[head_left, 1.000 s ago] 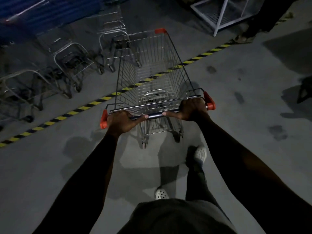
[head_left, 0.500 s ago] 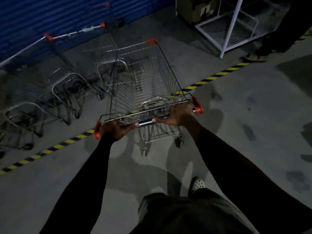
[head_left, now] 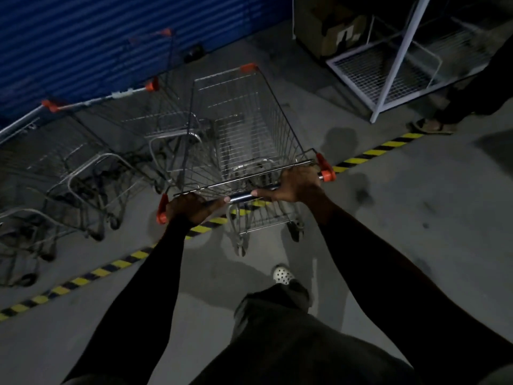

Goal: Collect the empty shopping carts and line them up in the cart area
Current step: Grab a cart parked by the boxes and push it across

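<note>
**While the cart noses over the line, the squeeze is on its left**

As both hands are curled tight round the handle bar (head_left: pixel 241 196), the left hand (head_left: pixel 191 208) by one orange end cap and the right hand (head_left: pixel 298 184) by the other, the empty shopping cart (head_left: pixel 244 129) is under firm control. Its basket is past the yellow-and-black floor stripe (head_left: pixel 374 152), and its rear wheels are about on it.

The trouble I'd expect is on the left. The basket runs right beside the nearest parked cart (head_left: pixel 166 126), and in this gloom I cannot tell whether wire touches wire. A slight veer that way could hook the frames or shunt the row of parked carts (head_left: pixel 91 168) out of line. A swing to the right would bring it towards the white wire rack (head_left: pixel 388 73) and a bystander's sandalled foot (head_left: pixel 431 126) at the stripe.

The concrete floor (head_left: pixel 416 218) is grey, blotched with dark stains and poorly lit. A blue corrugated shutter (head_left: pixel 111 37) closes the far side behind the carts, and a cardboard box (head_left: pixel 333 26) sits beside the rack.
</note>
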`<action>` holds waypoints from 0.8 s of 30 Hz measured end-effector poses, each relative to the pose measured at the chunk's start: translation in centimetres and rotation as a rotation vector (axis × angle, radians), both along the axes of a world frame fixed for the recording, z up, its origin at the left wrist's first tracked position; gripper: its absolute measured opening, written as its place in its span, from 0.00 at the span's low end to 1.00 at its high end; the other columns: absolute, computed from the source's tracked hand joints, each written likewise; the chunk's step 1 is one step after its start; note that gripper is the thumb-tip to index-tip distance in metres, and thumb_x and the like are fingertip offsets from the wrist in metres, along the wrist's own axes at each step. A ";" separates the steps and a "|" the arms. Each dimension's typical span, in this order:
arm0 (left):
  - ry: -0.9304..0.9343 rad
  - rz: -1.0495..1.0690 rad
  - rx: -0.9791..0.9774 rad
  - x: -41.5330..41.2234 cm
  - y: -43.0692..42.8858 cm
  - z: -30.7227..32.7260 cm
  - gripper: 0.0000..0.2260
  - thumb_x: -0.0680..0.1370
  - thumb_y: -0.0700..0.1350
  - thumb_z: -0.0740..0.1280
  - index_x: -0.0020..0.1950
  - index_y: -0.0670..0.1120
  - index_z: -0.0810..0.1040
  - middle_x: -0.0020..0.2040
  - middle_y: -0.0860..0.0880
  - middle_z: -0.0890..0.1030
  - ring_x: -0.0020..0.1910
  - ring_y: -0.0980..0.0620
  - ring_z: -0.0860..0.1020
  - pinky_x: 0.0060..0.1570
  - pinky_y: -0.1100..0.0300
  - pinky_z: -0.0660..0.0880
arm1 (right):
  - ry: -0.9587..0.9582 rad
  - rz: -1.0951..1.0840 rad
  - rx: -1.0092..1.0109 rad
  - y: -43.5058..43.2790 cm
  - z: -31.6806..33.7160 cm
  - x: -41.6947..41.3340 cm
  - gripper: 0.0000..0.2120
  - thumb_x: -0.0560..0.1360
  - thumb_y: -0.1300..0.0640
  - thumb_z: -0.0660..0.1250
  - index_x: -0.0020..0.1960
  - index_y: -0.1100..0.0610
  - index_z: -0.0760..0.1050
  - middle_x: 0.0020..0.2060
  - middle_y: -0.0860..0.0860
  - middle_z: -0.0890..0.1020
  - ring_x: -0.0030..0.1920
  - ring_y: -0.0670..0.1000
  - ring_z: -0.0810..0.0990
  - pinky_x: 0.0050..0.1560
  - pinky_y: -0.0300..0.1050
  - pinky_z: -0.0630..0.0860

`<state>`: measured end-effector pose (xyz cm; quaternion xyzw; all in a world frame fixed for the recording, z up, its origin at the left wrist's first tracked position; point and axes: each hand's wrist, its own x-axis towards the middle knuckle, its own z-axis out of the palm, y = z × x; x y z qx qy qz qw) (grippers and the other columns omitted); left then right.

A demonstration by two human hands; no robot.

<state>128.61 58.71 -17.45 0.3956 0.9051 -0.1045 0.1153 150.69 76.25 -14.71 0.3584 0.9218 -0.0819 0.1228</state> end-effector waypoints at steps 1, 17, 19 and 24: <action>0.008 -0.021 0.006 -1.2 2.1 -0.2 0.52 0.63 0.88 0.42 0.54 0.50 0.87 0.60 0.44 0.84 0.63 0.42 0.80 0.65 0.48 0.71 | -0.006 -0.024 -0.006 2.0 -0.1 -1.2 0.57 0.64 0.11 0.48 0.63 0.57 0.81 0.63 0.59 0.83 0.64 0.60 0.81 0.61 0.53 0.74; -0.068 -0.025 0.036 -13.6 29.7 0.0 0.45 0.64 0.87 0.46 0.42 0.53 0.86 0.55 0.48 0.86 0.62 0.44 0.81 0.65 0.49 0.70 | 0.024 -0.089 0.039 29.9 -1.8 -14.8 0.54 0.58 0.08 0.44 0.44 0.54 0.81 0.47 0.57 0.87 0.51 0.57 0.85 0.53 0.49 0.77; -0.069 -0.013 0.053 -14.7 33.2 0.4 0.44 0.66 0.85 0.48 0.35 0.50 0.85 0.45 0.49 0.86 0.56 0.46 0.82 0.62 0.51 0.72 | 0.033 -0.078 0.051 33.8 -1.9 -16.5 0.57 0.59 0.09 0.46 0.49 0.56 0.84 0.51 0.58 0.87 0.54 0.58 0.85 0.55 0.50 0.78; -0.105 0.027 0.057 -19.3 41.8 -0.1 0.48 0.60 0.89 0.39 0.29 0.51 0.81 0.41 0.48 0.85 0.51 0.44 0.84 0.60 0.48 0.76 | 0.024 -0.036 0.008 42.7 -0.9 -20.7 0.56 0.64 0.12 0.51 0.65 0.57 0.81 0.64 0.59 0.83 0.66 0.60 0.80 0.64 0.53 0.74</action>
